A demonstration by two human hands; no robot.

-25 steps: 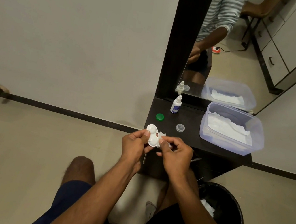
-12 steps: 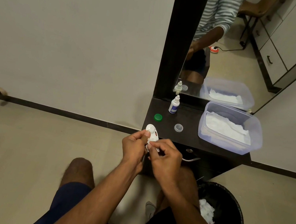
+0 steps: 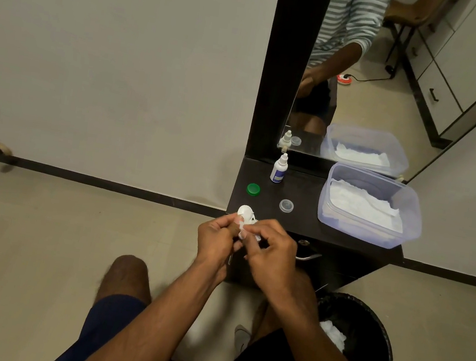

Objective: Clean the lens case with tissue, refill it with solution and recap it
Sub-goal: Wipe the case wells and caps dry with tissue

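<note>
Both hands are busy: left hand [image 3: 217, 237] pinches the white case [image 3: 245, 213] with curled fingers, right hand [image 3: 274, 252] has a scrap of tissue [image 3: 243, 233] pinched against it. The case sits just off the front left corner of the dark table [image 3: 302, 217], held in the air over the floor, one round well sticking up above the fingers. Most of the tissue is buried between the fingertips, so can't say how it's folded.

On the table: green cap [image 3: 253, 189] near the left edge, clear cap [image 3: 286, 205] about mid-table, and the solution bottle [image 3: 279, 168] upright at the back by the mirror [image 3: 369, 76]. Those three are spread apart, none touching. A plastic tub [image 3: 411, 212] with white tissues takes up the whole right side, right out to the right edge.

Open tabletop runs along the front edge between the hands and the tub. Down on the floor to the right, beside the knee, is a black bin [image 3: 375, 330] with some white wads in it. Left of the table it's just floor and wall.
</note>
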